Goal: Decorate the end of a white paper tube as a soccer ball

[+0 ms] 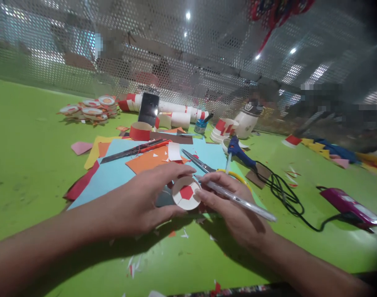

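Between the thumb and fingers of my left hand (151, 194) is a small white paper disc (178, 198) with a red pentagon (186, 192) in its middle and thin lines running out from it. My right hand (228, 198) holds a clear-barrelled pen (237, 200), its tip end pointing up and left beside the disc. The right thumb touches the disc's right edge. Behind my hands lie scissors with yellow handles (200, 163), a white paper piece (174, 151) and an orange sheet (145, 163) on light blue paper (114, 177).
Red-handled scissors (135, 149) lie on the papers. A blue glue gun (239, 152) trails a black cord to a magenta power strip (349, 204). Behind stand a phone (148, 108), paper cups (222, 130), a small blue bottle (200, 126) and stacked paper discs (92, 111). Scraps litter the green table (83, 264).
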Tool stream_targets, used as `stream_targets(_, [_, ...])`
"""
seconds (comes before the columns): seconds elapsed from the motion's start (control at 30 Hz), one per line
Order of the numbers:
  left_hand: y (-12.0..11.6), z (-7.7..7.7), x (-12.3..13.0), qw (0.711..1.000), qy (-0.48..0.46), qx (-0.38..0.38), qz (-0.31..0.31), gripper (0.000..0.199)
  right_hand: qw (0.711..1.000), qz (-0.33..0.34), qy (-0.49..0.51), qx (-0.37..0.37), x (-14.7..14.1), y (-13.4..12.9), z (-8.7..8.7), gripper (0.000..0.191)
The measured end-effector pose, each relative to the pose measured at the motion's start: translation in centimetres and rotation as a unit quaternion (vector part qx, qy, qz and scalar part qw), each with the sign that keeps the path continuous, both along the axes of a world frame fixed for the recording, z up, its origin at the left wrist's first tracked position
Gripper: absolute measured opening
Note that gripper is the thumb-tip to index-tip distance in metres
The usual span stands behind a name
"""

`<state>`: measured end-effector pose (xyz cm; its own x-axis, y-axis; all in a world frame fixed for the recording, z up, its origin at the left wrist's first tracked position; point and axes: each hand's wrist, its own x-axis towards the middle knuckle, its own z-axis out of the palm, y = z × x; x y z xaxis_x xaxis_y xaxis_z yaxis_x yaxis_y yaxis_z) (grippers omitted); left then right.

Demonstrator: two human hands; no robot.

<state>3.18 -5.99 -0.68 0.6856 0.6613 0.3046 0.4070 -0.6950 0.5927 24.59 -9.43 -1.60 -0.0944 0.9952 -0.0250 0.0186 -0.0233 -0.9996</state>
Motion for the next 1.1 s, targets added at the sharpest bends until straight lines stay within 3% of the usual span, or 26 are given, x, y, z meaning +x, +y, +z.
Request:
stream_targets(0.2, [0.5,-0.2,0.2,0.999,-0.001,-0.033,0.027,0.065,0.999,0.004,-0.031,0.015,0.3,0.0,-0.1,0.023])
stream_targets(0.37, [0.9,0.0,0.2,0.998,0.024,-0.061,0.025,0.072,0.994,-0.071,-0.023,0.081,1.1,-0.3,0.5,0.022])
stream_targets(0.6, [1.2,0.0,0.1,0.993,0.048,-0.111,-0.003,0.073,0.996,0.061,-0.052,0.043,1.3,-1.0,-0.2,0.033])
stream_targets(0.87, [1.3,-0.1,0.2,0.994,0.064,-0.091,0.007,0.070,0.971,0.077,-0.222,0.037,0.4,-1.0,0.7,0.019])
stream_targets(1.1, [1.3,-0.1,0.3,0.993,0.080,-0.091,0.017,0.073,0.973,0.070,-0.220,0.028,0.2,-1.1,0.4,0.012])
